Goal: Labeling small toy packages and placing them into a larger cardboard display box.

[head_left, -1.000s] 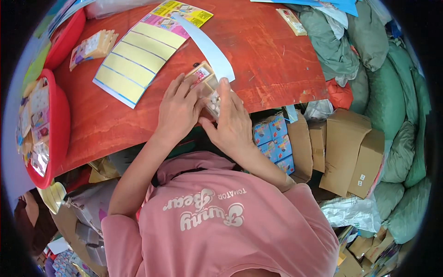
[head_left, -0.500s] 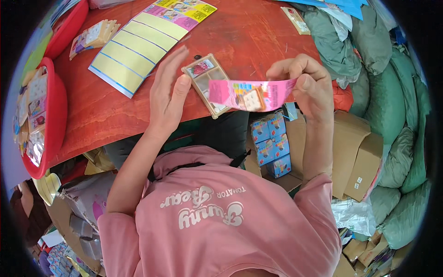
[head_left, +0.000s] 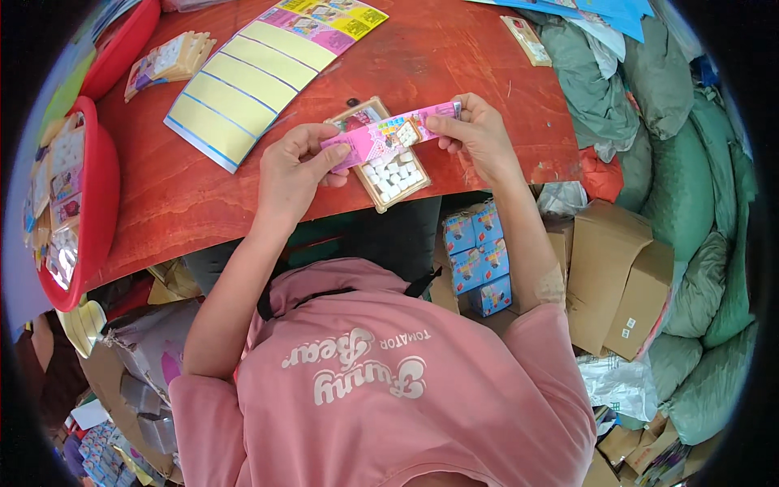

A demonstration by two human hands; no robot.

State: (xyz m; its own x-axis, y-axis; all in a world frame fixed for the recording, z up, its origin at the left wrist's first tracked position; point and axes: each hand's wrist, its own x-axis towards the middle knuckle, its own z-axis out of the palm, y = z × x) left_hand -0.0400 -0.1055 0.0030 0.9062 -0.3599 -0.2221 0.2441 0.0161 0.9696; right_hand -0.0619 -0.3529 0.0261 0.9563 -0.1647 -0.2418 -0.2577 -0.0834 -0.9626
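Note:
A pink printed sticker strip (head_left: 377, 143) is stretched between my two hands. My left hand (head_left: 304, 166) pinches its left end between thumb and fingers, and my right hand (head_left: 471, 134) pinches the right end. Just beneath the strip, a shallow tan tray pack (head_left: 395, 178) with small white pieces lies tilted on the red table near its front edge. The strip crosses over the tray's middle and hides part of it; whether they touch I cannot tell. Left of my hands lies a sheet of sticker backing (head_left: 243, 85), mostly bare pale yellow, with printed strips at its far end.
A stack of similar packs (head_left: 168, 63) lies at the far left, and a single pack (head_left: 526, 40) at the far right. A red basin (head_left: 99, 203) full of packs stands at the left edge. Below the table, a cardboard box (head_left: 604, 276) adjoins blue boxes (head_left: 479, 256). Green sacks (head_left: 690, 178) line the right.
My right hand has brought the strip left over the tray and turned it flatter. My left hand, open before, has closed on the strip's left end.

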